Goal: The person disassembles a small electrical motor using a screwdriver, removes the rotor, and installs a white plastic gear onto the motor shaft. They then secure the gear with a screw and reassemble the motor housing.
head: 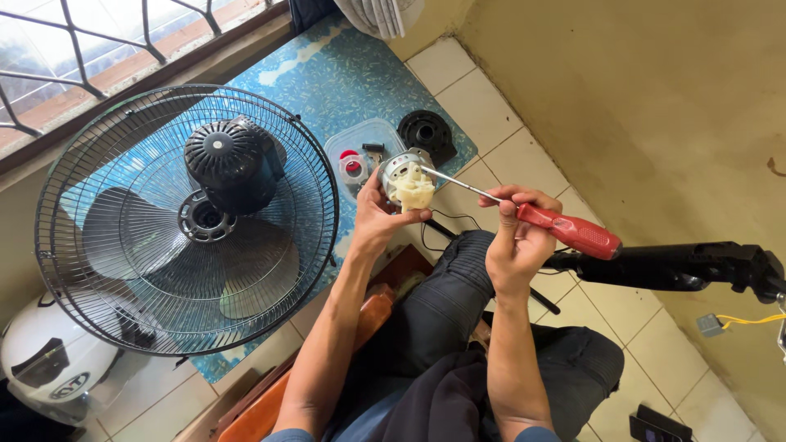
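A fan cage (98,270) with grey blades is seen lying on the blue mat (344,74), a black motor cover (233,160) on top; a clear tub (348,143), black disc (426,133), white helmet (49,360) and black pole (679,266) are spotted around

Clear plastic tub (364,141) on blue mat (344,74); dark phone screen (655,426) on floor tile, bottom right

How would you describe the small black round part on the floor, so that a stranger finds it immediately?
Start from the big fan grille lying on the blue mat. Go to the mat's far right edge, beside the clear plastic tub. The black round part lies there, a small ribbed disc, not caged.
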